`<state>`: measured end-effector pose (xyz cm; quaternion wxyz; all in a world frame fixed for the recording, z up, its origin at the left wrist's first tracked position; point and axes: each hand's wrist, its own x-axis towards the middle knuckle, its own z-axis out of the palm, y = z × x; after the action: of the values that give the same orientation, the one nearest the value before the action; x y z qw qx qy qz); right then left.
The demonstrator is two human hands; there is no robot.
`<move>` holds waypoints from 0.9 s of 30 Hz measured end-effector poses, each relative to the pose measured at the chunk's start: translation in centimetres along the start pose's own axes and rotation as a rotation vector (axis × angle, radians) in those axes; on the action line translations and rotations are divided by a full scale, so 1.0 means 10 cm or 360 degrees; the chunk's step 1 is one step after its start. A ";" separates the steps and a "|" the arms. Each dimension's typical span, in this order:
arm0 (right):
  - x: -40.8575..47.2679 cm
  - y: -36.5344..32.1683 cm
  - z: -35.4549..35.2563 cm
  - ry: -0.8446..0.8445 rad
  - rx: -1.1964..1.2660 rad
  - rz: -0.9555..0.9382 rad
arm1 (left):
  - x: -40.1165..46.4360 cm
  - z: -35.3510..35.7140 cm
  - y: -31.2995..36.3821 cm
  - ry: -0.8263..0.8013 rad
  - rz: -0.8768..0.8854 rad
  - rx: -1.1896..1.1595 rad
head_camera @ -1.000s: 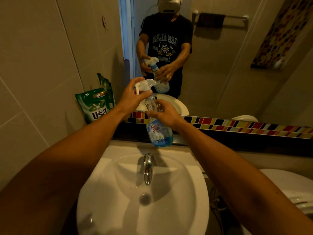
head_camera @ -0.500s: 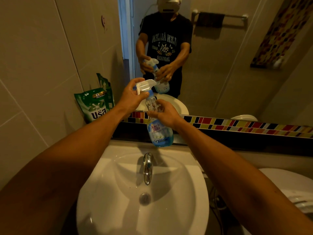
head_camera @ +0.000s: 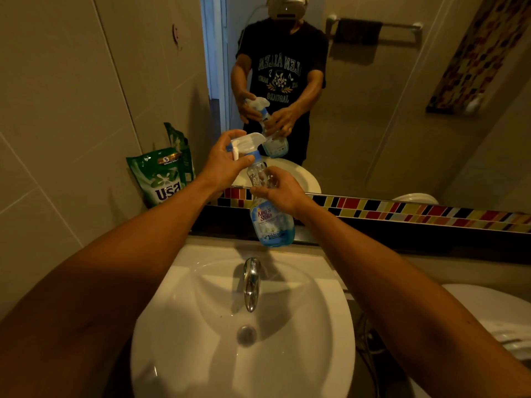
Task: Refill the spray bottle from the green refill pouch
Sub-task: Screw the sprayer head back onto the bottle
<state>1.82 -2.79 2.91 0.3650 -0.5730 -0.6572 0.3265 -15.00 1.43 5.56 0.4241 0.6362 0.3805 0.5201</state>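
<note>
I hold a clear spray bottle (head_camera: 271, 222) with a blue label and a little blue liquid at its bottom, upright above the back of the sink. My right hand (head_camera: 280, 191) grips its neck and shoulder. My left hand (head_camera: 225, 162) is wrapped around the white trigger spray head (head_camera: 247, 143) on top. The green refill pouch (head_camera: 161, 179) stands upright on the dark ledge to the left, leaning against the tiled wall, apart from both hands.
A white sink (head_camera: 244, 340) with a chrome tap (head_camera: 251, 282) lies below the bottle. A mirror (head_camera: 373, 96) fills the wall ahead, above a coloured mosaic strip (head_camera: 402, 209). A white toilet (head_camera: 494, 320) sits at the lower right.
The spray head has turned slightly in my left hand; its nozzle points more to the left. The bottle and pouch stay in place.
</note>
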 end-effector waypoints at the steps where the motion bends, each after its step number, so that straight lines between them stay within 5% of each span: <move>1: 0.00 0.00 0.00 0.0000 0.0007 0.0000 | 0.00 0.00 0.00 -0.0015 -0.0016 -0.0005; 27: 0.05 0.03 0.08 -0.0005 -0.0039 0.0009 | 0.00 0.08 -0.10 0.0108 0.0032 -0.0040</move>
<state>1.24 -2.24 2.23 0.3562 -0.5787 -0.6600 0.3204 -14.27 1.67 4.58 0.4138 0.6166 0.3818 0.5503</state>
